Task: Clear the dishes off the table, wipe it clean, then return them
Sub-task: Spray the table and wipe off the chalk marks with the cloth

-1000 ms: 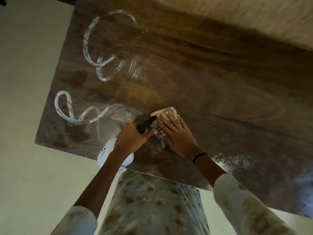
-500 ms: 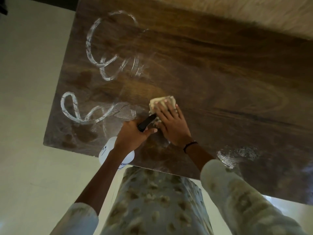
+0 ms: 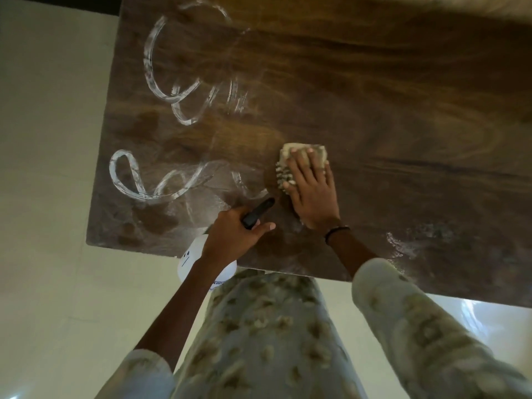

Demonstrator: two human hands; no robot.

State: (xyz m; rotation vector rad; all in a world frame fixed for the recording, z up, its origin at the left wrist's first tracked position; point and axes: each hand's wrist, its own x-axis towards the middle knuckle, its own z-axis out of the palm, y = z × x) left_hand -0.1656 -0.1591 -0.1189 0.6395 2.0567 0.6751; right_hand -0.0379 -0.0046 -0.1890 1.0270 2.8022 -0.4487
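Cloth (image 3: pixel 299 156) under flat right hand (image 3: pixel 312 194)

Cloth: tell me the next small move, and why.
Probably slide the cloth left, toward the foam loops. The right hand presses it flat on the table, and the white streaks on its left lie unwiped. The left hand holds the spray bottle at the near edge, clear of that path.
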